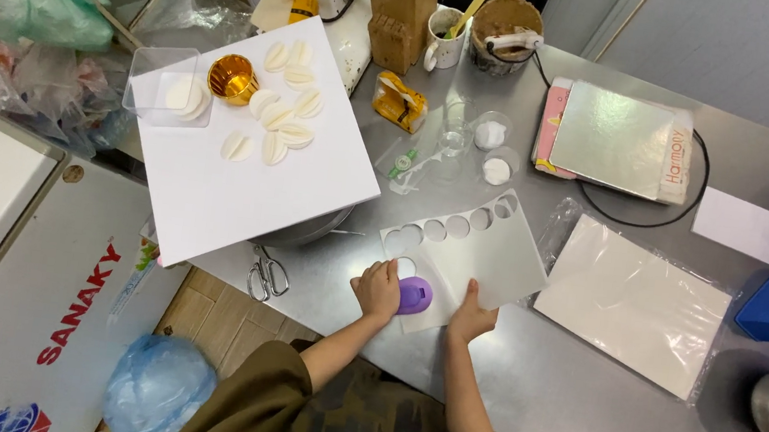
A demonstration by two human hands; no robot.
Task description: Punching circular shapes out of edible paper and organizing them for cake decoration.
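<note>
Pressing down on the purple punch [415,296] with the left hand [378,289] — right hand [471,314] lying flat on the white sheet [487,247] on the desk [576,402]

Steel worktop [576,402], tan tiled floor [218,323], white chest freezer [40,273], pale wall [742,44].

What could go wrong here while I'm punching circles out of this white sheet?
The sheet is held only at its near edge by your right hand, so it might slip under the purple punch and give a ragged or overlapping hole. Your left hand sits close against the punch, so a fingertip could get pinched. The white board with the cut discs juts past the table edge and looks easy to knock.
</note>
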